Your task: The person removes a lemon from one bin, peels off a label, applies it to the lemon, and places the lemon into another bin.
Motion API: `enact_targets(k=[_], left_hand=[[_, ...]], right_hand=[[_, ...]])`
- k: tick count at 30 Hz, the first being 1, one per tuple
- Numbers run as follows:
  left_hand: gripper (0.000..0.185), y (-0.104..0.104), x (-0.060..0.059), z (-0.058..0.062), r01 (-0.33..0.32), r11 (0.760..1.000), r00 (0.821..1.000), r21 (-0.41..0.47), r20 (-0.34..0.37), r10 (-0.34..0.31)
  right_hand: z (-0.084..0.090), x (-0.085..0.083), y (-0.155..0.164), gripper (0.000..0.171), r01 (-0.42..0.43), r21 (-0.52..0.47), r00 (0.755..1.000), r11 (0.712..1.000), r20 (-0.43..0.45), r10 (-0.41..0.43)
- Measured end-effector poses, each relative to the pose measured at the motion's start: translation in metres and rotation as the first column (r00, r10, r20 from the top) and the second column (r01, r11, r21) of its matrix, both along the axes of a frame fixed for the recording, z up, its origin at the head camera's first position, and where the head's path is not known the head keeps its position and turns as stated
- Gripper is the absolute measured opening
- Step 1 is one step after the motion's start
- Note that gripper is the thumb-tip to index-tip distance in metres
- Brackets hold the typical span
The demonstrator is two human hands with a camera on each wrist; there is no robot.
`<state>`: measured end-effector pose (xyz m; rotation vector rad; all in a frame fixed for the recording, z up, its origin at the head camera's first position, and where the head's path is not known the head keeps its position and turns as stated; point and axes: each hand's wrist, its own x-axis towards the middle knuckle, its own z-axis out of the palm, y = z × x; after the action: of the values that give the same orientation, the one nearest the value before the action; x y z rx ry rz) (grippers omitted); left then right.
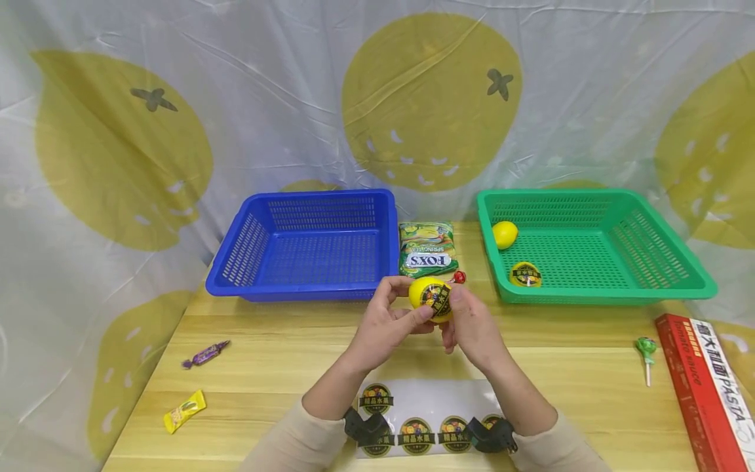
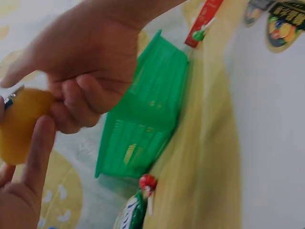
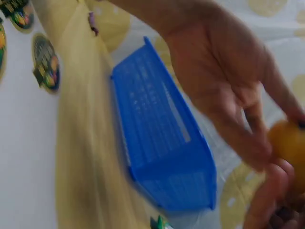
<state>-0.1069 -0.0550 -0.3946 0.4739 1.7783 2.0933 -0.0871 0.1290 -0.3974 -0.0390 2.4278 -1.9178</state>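
Over the table, between both hands, a yellow lemon bears a round black fruit label. My left hand grips it from the left, thumb at the label's lower edge. From the other side my right hand holds the lemon, its thumb pressing the label's right edge and its other fingers curled below. Below the hands lies a white sheet of labels, partly covered by the wrist cameras. In the left wrist view, the right hand's curled fingers show beside the lemon.
A blue basket stands at back left. The green basket at back right holds a lemon and a labelled lemon. Between them are a green candy bag and red lollipop. Wrapped candies lie left, a pasta box right.
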Motion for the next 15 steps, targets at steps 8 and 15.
enact_targets(k=[8,15], left_hand=[[0.066,-0.0001,-0.0002,-0.0045,-0.05,0.986,0.991,-0.16,-0.128,0.03],[0.068,-0.0048,-0.0032,-0.0031,-0.002,0.983,0.982,-0.183,-0.184,-0.032]], right_hand=[[-0.0079,0.0039,-0.0076,0.035,0.125,0.27,0.975,0.955,-0.213,-0.067],[-0.0086,0.0054,-0.0044,0.05,0.184,0.304,0.958,0.935,-0.267,-0.102]])
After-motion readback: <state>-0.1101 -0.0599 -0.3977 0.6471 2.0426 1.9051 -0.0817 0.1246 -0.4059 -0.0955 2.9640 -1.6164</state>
